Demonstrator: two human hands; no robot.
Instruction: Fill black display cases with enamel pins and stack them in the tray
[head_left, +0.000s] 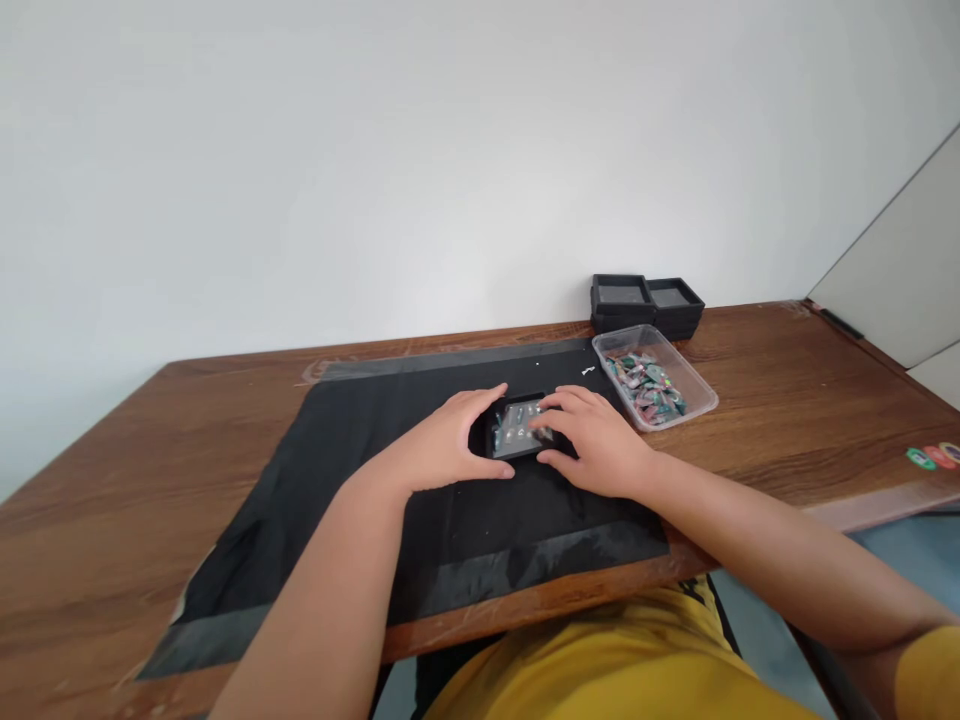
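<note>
A small black tray (498,447) lies on the black mat, holding several small shiny pieces (517,434) laid in it. My left hand (448,440) curves round the tray's left side, thumb at the near edge and fingers at the far edge. Over the tray's right part, my right hand (592,440) has its fingers spread, with fingertips down among the pieces and the thumb by the near edge. That hand hides the tray's right end. Nothing shows pinched between its fingers.
A clear plastic container (694,402) of small teal and pink wrapped pieces (649,386) stands right of the mat (360,440). Behind it, two stacks of black trays (621,318) sit near the wall. Round stickers (922,459) mark the table's right side. White scraps (588,371) lie on the mat.
</note>
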